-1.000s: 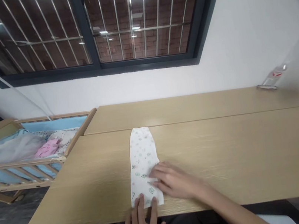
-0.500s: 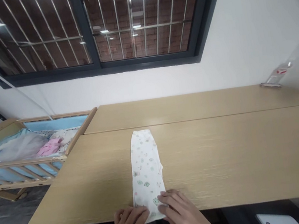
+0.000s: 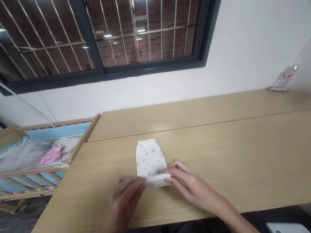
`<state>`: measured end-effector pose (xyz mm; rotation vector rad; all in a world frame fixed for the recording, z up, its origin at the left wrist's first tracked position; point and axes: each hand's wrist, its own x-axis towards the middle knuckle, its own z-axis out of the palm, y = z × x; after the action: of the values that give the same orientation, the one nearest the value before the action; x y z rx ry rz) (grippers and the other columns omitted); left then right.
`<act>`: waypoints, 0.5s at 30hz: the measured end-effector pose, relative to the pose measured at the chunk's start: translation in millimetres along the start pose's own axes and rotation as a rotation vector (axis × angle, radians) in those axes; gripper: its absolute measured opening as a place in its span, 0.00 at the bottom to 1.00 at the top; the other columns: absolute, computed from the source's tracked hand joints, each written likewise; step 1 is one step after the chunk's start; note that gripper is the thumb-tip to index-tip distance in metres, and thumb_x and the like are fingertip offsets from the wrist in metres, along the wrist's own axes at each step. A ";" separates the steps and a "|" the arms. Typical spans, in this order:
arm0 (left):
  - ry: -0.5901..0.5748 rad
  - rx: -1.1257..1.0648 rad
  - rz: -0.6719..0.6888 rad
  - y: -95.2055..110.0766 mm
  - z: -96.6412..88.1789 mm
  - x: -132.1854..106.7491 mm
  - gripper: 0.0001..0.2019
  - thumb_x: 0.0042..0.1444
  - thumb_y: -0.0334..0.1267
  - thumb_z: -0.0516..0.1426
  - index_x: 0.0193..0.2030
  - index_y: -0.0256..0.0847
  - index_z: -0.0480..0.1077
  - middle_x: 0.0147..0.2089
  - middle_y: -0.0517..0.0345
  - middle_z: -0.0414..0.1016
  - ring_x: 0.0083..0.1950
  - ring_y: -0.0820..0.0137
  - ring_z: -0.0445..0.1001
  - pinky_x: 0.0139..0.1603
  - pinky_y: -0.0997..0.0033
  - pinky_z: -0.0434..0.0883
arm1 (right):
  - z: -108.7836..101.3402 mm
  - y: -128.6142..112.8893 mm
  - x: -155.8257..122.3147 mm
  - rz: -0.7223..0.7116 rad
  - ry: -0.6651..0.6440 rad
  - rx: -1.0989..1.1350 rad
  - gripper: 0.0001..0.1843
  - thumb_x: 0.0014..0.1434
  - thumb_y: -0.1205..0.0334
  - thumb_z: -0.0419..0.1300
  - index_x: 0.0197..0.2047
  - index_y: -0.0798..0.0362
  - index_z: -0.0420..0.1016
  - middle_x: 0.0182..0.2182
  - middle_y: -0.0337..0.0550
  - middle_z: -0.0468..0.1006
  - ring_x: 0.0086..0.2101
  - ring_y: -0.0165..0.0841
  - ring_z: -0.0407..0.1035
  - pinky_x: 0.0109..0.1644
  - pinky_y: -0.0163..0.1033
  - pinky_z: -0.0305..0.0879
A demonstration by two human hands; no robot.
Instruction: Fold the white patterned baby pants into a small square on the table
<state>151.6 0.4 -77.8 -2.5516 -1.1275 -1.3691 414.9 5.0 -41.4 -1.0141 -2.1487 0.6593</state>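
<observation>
A small white garment with a tiny coloured print (image 3: pixel 149 158) lies on the wooden table (image 3: pixel 238 158), folded into a narrow strip with its near end turned up and over. My left hand (image 3: pixel 127 198) pinches the left side of that folded near edge. My right hand (image 3: pixel 187 183) pinches the right side of the same edge. Both hands have their fingers closed on the cloth, just above the tabletop.
A wooden baby cot (image 3: pixel 33 158) with blue lining and pink and white clothes (image 3: pixel 50 154) stands against the table's left end. A clear plastic stand (image 3: pixel 283 80) sits at the far right by the wall. A white device (image 3: pixel 283 228) lies below the table's near edge.
My hands took the near end of the long strip at the table's front edge and carried it away from me, so the garment now shows about half its earlier length.
</observation>
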 end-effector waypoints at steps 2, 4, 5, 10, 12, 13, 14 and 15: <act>-0.040 0.049 -0.035 -20.0 2.8 28.4 0.08 0.69 0.38 0.56 0.48 0.44 0.76 0.45 0.57 0.83 0.47 0.69 0.79 0.52 0.67 0.72 | -4.9 12.5 28.3 0.015 0.048 0.040 0.15 0.72 0.55 0.52 0.56 0.46 0.75 0.47 0.48 0.75 0.49 0.39 0.72 0.55 0.46 0.70; -0.085 0.059 -0.135 -40.1 9.9 56.2 0.10 0.69 0.42 0.55 0.46 0.44 0.78 0.47 0.55 0.83 0.49 0.66 0.79 0.55 0.64 0.71 | -4.6 33.3 57.4 0.058 0.112 0.104 0.15 0.68 0.52 0.57 0.53 0.49 0.76 0.44 0.46 0.77 0.44 0.38 0.73 0.51 0.45 0.71; -0.124 0.049 -0.206 -49.5 15.2 69.1 0.11 0.69 0.43 0.55 0.47 0.43 0.78 0.48 0.55 0.83 0.51 0.65 0.78 0.57 0.63 0.70 | -2.6 46.2 71.6 0.101 0.156 0.155 0.16 0.66 0.51 0.60 0.51 0.50 0.76 0.42 0.46 0.78 0.40 0.37 0.73 0.46 0.43 0.71; -0.252 -0.009 -0.465 -90.3 53.6 112.0 0.13 0.68 0.39 0.54 0.49 0.38 0.78 0.51 0.52 0.82 0.51 0.65 0.77 0.55 0.68 0.70 | 18.6 117.2 129.9 0.259 0.257 0.266 0.17 0.59 0.51 0.62 0.45 0.54 0.75 0.34 0.44 0.78 0.33 0.35 0.72 0.36 0.39 0.69; -0.273 0.009 -0.493 -103.5 70.5 118.8 0.12 0.67 0.36 0.54 0.48 0.36 0.78 0.49 0.49 0.82 0.49 0.65 0.78 0.52 0.69 0.70 | 28.4 140.3 144.6 0.306 0.282 0.189 0.15 0.58 0.53 0.61 0.44 0.54 0.75 0.34 0.44 0.78 0.33 0.35 0.72 0.36 0.39 0.69; -0.283 0.021 -0.507 -109.0 78.0 120.9 0.12 0.66 0.35 0.54 0.48 0.35 0.78 0.49 0.48 0.82 0.49 0.65 0.78 0.52 0.69 0.70 | 33.1 149.9 149.9 0.324 0.290 0.145 0.14 0.58 0.54 0.60 0.43 0.54 0.75 0.34 0.44 0.78 0.33 0.35 0.72 0.37 0.40 0.70; -0.291 0.033 -0.521 -113.4 84.7 122.6 0.11 0.66 0.34 0.54 0.47 0.35 0.78 0.48 0.47 0.82 0.49 0.65 0.78 0.52 0.68 0.70 | 37.5 158.1 153.9 0.336 0.292 0.108 0.13 0.58 0.55 0.59 0.43 0.54 0.75 0.34 0.44 0.79 0.33 0.35 0.72 0.37 0.40 0.70; -0.300 0.046 -0.532 -116.6 90.1 123.9 0.11 0.66 0.34 0.55 0.47 0.36 0.78 0.48 0.47 0.82 0.49 0.64 0.77 0.53 0.68 0.69 | 41.5 165.1 156.7 0.343 0.287 0.081 0.12 0.57 0.57 0.59 0.41 0.54 0.76 0.33 0.44 0.79 0.33 0.35 0.72 0.38 0.40 0.70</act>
<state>187.7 189.5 -75.8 -2.5900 -1.9726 -1.0156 386.9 219.0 -124.7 -1.3596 -1.7040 0.7038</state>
